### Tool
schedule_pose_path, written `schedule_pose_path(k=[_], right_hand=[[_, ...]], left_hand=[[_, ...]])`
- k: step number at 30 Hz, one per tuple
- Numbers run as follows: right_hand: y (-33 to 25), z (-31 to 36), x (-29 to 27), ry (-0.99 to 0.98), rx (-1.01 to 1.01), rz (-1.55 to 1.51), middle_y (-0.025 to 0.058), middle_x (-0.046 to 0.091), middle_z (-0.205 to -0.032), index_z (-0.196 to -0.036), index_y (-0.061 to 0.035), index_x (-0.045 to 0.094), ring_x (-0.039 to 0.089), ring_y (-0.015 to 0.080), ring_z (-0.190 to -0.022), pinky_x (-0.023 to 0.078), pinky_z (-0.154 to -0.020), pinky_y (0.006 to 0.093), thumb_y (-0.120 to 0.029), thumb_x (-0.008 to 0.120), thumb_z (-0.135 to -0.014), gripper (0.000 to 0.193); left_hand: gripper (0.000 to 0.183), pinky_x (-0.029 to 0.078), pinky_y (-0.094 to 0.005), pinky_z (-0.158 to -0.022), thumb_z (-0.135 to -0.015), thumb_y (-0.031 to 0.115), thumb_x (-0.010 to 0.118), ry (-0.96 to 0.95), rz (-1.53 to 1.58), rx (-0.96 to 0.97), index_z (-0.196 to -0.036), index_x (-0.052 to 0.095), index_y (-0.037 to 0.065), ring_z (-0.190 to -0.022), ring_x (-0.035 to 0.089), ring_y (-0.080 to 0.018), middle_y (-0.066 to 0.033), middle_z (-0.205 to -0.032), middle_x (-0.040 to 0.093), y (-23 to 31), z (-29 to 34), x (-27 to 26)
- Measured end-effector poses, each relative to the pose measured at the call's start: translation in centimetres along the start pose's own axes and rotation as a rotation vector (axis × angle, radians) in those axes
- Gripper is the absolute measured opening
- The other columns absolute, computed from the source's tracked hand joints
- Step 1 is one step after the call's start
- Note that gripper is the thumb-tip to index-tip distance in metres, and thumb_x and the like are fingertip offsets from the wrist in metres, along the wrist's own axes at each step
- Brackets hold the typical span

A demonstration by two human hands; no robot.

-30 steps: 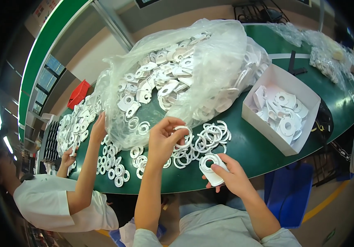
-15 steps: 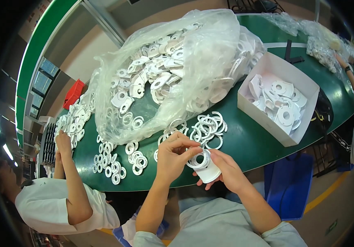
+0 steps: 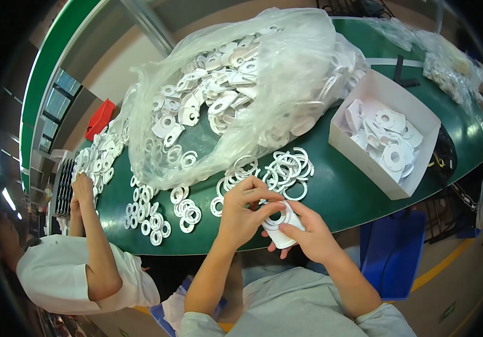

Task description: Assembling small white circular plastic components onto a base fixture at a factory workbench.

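In front of me, over the table's near edge, my right hand (image 3: 313,235) grips a white plastic plate (image 3: 280,240) with a round opening and a flared end, its thumb lying across the face. My left hand (image 3: 240,216) pinches a white ring (image 3: 274,220) at the round opening of that plate; the fingertips partly cover it, so how far it is seated cannot be told. Just beyond my hands lie loose white rings (image 3: 289,171) in a heap, with more open rings (image 3: 233,178) to their left.
A clear plastic bag (image 3: 292,73) full of white plates spreads over the green table (image 3: 320,146). At right stands a white box (image 3: 365,165) of similar plates. Small ring stacks (image 3: 154,222) lie at left, near a co-worker's arm (image 3: 98,241). Blue bin (image 3: 392,253) below the edge.
The ring sits lower against the plate, and my right thumb has moved across the plate's face. The plate has turned slightly. The view has shifted a little.
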State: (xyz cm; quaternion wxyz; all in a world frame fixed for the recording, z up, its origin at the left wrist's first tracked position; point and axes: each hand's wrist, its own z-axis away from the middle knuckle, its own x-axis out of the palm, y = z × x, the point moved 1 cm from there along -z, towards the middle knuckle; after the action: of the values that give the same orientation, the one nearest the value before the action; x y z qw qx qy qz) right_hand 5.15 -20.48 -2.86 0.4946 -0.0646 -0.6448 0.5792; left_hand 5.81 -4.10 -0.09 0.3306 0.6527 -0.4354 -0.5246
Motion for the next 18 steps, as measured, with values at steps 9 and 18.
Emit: schedule_pose_path(k=[9, 18], right_hand=[[0.4, 0.1, -0.1, 0.03, -0.054, -0.082, 0.0252, 0.063, -0.103, -0.129, 0.0031, 0.037, 0.069, 0.0294, -0.075, 0.051, -0.044, 0.0278, 0.001, 0.046, -0.09, 0.04], [1.1, 0.1, 0.2, 0.064, -0.152, -0.027, 0.0245, 0.063, -0.1, -0.125, 0.0039, 0.038, 0.069, 0.0292, -0.073, 0.048, -0.041, 0.0251, 0.001, 0.046, -0.088, 0.038]], left_hand=[[0.014, 0.041, -0.0195, -0.065, -0.087, 0.001, 0.06, 0.162, 0.383, -0.28, -0.1, 0.066, -0.003, -0.076, 0.054, -0.008, -0.0038, -0.091, 0.06, -0.1, 3.5, -0.5], [0.017, 0.046, -0.0213, -0.068, -0.089, -0.001, 0.058, 0.168, 0.57, -0.293, -0.104, 0.064, -0.005, -0.076, 0.058, -0.0099, -0.0041, -0.088, 0.06, -0.2, 5.4, 0.4]])
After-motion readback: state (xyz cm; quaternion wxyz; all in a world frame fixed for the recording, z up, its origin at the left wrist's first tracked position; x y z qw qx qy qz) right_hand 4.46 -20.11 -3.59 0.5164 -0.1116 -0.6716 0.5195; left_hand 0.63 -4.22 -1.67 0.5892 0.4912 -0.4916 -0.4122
